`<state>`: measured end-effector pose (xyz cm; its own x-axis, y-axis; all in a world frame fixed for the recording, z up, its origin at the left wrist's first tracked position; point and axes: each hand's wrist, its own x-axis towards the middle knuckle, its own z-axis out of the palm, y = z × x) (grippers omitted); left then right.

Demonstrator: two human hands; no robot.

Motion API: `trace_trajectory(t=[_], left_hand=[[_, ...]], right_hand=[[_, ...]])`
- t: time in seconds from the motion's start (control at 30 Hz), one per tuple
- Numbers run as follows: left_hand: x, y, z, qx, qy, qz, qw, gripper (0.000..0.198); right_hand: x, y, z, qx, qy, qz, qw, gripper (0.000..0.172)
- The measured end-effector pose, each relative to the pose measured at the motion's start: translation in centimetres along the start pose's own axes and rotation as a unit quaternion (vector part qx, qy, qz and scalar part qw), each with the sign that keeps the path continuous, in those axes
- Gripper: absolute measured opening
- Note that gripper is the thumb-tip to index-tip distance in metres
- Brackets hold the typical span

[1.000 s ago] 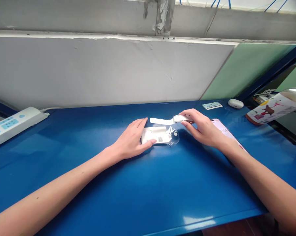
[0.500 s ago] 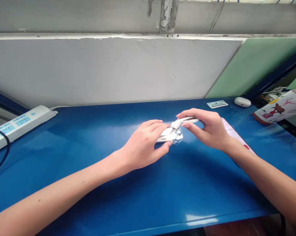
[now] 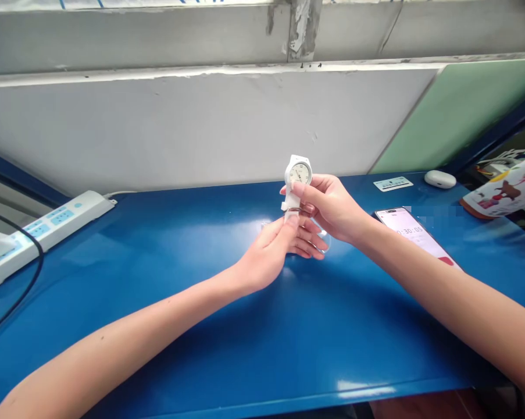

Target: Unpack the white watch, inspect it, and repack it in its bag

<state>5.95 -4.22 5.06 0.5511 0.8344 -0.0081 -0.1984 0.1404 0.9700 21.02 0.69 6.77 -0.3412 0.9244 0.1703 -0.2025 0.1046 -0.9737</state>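
Observation:
A white wristwatch (image 3: 300, 173) is held upright above the blue table, its round dial facing me. My right hand (image 3: 332, 206) pinches it just below the dial, thumb in front. My left hand (image 3: 271, 250) grips the lower strap between thumb and index finger, by the buckle, with its other fingers stretched to the right. Behind those fingers a clear, shiny round piece (image 3: 325, 240) shows in part; the rest of it is hidden, and I cannot tell what it is.
A white power strip (image 3: 48, 224) with a black cable (image 3: 39, 262) lies at the left of the blue table (image 3: 227, 361). To the right are a lit phone (image 3: 413, 233), a card (image 3: 393, 184), a white earbud case (image 3: 440, 179) and a printed cylindrical container (image 3: 502, 192).
The watch has been raised and turned upright, so its dial now faces me. My right hand has shifted left and up onto it; my left hand has rotated, its thumb now on top.

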Motion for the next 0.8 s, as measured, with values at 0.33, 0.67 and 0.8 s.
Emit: trace_trajectory(t=[0.33,0.67,0.8], left_hand=[[0.6,-1.2,-1.4,-0.157,-0.041,-0.112,0.980,0.028],[0.5,-1.6,-1.5,-0.201,-0.085,-0.152,0.964,0.032],[0.5,-1.8,-1.7,-0.214,-0.046,-0.169,0.961,0.028]], right_hand=[[0.8,2.4,0.0,0.098,0.044,0.105,0.989,0.038],[0.6,3.4,-0.3,0.238,-0.123,0.198,0.943,0.040],[0.9,3.6,-0.3,0.251,-0.095,0.203,0.942,0.041]])
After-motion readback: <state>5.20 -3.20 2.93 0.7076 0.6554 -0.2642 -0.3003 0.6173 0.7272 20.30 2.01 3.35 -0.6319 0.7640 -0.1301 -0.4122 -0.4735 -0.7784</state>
